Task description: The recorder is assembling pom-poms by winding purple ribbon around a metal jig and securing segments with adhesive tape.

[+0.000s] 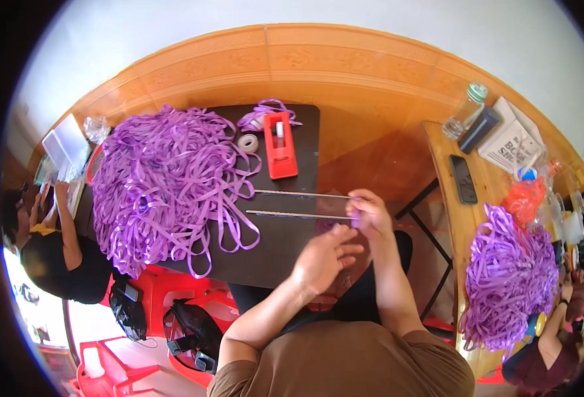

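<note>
Two thin metal rods lie side by side over the dark table and stick out past its right edge. By their outer ends my right hand is closed on a bit of purple ribbon, its fingers bent around the rod tips. Just in front of it, my left hand is held in the air with fingers spread, nothing visible in it. A large heap of purple ribbon covers the left of the table, its loose loops reaching close to the rods' far ends.
Behind the rods are a red tape dispenser, a tape roll and a small ribbon bundle. A wooden table at right bears a phone, a bottle and another ribbon heap. People sit at both sides; red stools stand lower left.
</note>
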